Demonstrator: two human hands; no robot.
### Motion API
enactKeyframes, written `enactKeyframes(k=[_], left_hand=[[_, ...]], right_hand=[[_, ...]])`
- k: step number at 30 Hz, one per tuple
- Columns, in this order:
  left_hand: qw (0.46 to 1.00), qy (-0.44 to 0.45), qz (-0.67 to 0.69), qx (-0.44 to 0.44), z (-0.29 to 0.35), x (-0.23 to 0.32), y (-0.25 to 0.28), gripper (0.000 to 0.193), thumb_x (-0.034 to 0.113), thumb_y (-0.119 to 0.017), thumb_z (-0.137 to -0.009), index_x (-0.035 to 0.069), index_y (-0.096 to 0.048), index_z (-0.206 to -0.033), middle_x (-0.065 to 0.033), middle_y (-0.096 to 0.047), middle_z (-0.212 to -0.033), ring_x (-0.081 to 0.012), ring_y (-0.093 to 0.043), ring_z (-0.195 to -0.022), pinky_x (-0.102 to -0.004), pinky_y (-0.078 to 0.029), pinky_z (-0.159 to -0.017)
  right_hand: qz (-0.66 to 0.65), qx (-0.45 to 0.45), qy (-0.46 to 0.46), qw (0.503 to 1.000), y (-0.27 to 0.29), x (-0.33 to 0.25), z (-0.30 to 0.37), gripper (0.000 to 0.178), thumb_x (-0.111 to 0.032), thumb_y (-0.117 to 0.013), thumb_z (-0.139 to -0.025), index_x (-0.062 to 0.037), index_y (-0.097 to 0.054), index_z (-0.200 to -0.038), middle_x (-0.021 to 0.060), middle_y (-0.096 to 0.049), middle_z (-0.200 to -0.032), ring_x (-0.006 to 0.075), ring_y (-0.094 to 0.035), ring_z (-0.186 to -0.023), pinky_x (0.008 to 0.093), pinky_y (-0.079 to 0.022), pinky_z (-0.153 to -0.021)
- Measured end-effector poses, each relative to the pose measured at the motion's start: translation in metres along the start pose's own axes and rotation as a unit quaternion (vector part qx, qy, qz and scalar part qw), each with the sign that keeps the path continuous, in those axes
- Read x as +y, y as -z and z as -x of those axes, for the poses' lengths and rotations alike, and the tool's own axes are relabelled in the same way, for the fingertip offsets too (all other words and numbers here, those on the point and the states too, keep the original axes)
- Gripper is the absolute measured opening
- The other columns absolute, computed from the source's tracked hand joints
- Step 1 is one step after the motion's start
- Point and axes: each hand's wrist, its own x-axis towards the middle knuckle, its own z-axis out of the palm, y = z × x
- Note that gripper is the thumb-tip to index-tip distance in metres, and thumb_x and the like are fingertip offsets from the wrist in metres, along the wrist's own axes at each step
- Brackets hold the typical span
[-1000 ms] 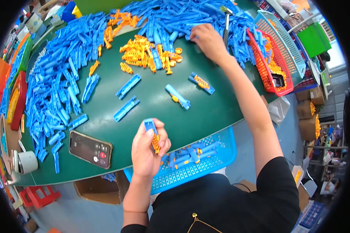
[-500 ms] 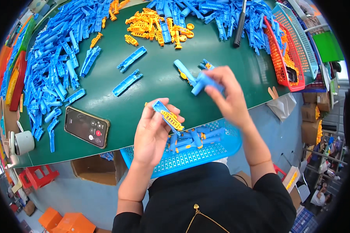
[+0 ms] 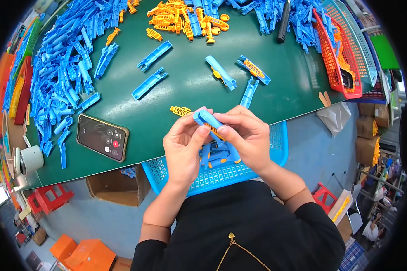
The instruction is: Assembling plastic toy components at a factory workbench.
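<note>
In front of me, over the table's near edge, both hands hold a blue plastic tube-shaped casing [image 3: 208, 118] with a yellow ribbed insert showing at its underside. My left hand [image 3: 182, 151] pinches its left end between thumb and fingers. My right hand [image 3: 251, 142] grips the right side, thumb pressed along it. Just behind my left fingertips is a loose yellow ribbed part [image 3: 181, 110]. Beyond my right hand lie a blue half-shell [image 3: 248, 91], another with a yellow insert [image 3: 254, 69], and a blue casing with a yellow tab [image 3: 220, 73].
A blue basket [image 3: 158, 174] with finished-looking blue pieces sits below my hands. Heaps of blue shells [image 3: 59, 77] and yellow parts [image 3: 167, 18] cover the far table. A phone [image 3: 103, 137] lies left; a red basket [image 3: 330, 67] and black-handled tool [image 3: 283, 25] are right.
My right hand has come back toward me from the middle of the table with a blue shell. It now meets my left hand, and the shell sits against the piece with the yellow insert.
</note>
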Motion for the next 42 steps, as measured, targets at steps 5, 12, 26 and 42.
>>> enactKeyframes(k=[5,12,26,42], left_hand=[[1.0,0.0,-0.005,0.006,0.001,0.002,-0.001,0.028,0.006,-0.063,-0.085,-0.002,-0.055,-0.111,-0.0136,-0.06,-0.111,-0.0186,-0.06,-0.098,-0.0327,-0.052,-0.082],[1.0,-0.012,0.004,0.008,0.0,0.002,-0.005,0.028,0.005,-0.063,-0.085,-0.002,-0.056,-0.11,-0.013,-0.061,-0.108,-0.0175,-0.06,-0.096,-0.0322,-0.053,-0.08],[0.999,-0.01,-0.042,0.03,0.001,0.0,-0.004,0.026,0.003,-0.065,-0.083,-0.003,-0.058,-0.107,-0.0106,-0.061,-0.102,-0.0147,-0.06,-0.09,-0.0281,-0.054,-0.074],[0.996,-0.005,0.072,-0.053,0.005,0.005,0.003,0.031,0.009,-0.072,-0.077,0.001,-0.057,-0.103,-0.0171,-0.059,-0.112,-0.0208,-0.057,-0.103,-0.0351,-0.046,-0.09]], right_hand=[[-0.035,0.003,-0.01,0.999,-0.004,0.0,0.0,0.022,-0.002,-0.063,-0.083,0.0033,-0.064,-0.104,0.008,-0.058,-0.091,0.012,-0.058,-0.082,0.0231,-0.049,-0.071],[-0.052,0.024,-0.004,0.998,-0.006,0.003,0.004,0.02,-0.001,-0.061,-0.084,0.0055,-0.063,-0.104,0.0095,-0.059,-0.093,0.0124,-0.057,-0.084,0.023,-0.047,-0.072],[-0.063,0.034,-0.027,0.997,-0.007,0.004,0.006,0.021,-0.002,-0.061,-0.085,0.0047,-0.063,-0.105,0.0078,-0.059,-0.089,0.0101,-0.056,-0.079,0.0217,-0.045,-0.069],[0.117,-0.041,0.068,0.99,-0.003,-0.017,0.006,0.035,-0.005,-0.076,-0.069,0.0002,-0.065,-0.102,0.0107,-0.063,-0.091,0.0162,-0.061,-0.082,0.0254,-0.049,-0.065]])
